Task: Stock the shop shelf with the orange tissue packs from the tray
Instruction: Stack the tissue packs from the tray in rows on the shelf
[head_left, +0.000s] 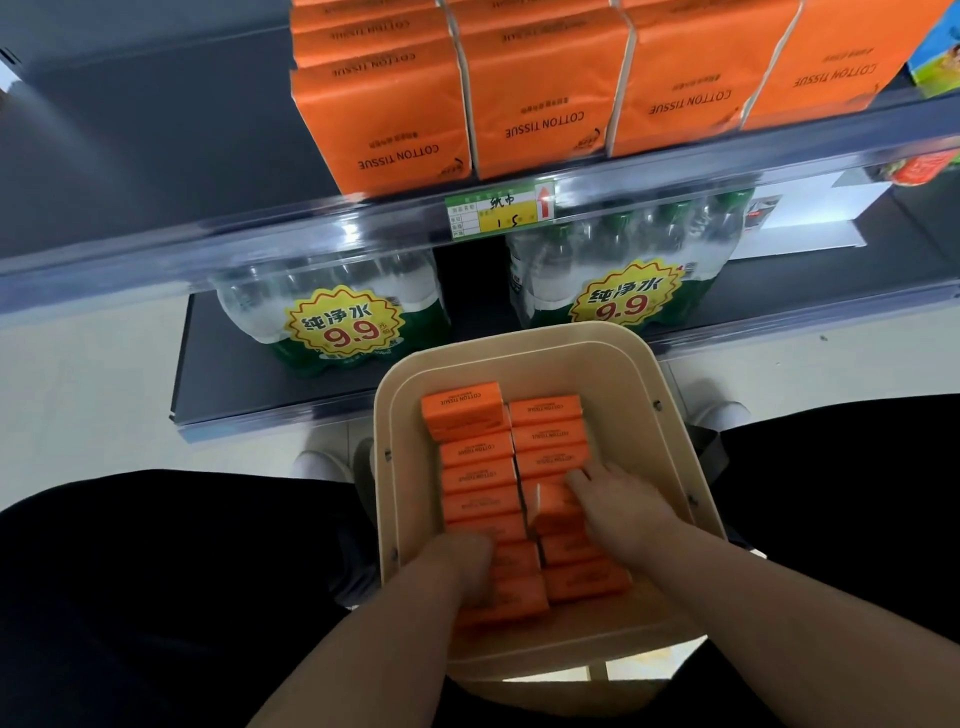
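Left hand: my fingers curl over the near packs; grip unclear.
Right hand: my fingers lie spread on the row.
Tissue packs: in the tray, under both hands.
Risk: they sit tightly packed, so lifting one may drag neighbours out.

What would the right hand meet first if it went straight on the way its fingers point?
Likely the next orange tissue packs in the right-hand row, just past the right hand; beyond them, the tray's far wall. Depth unclear.
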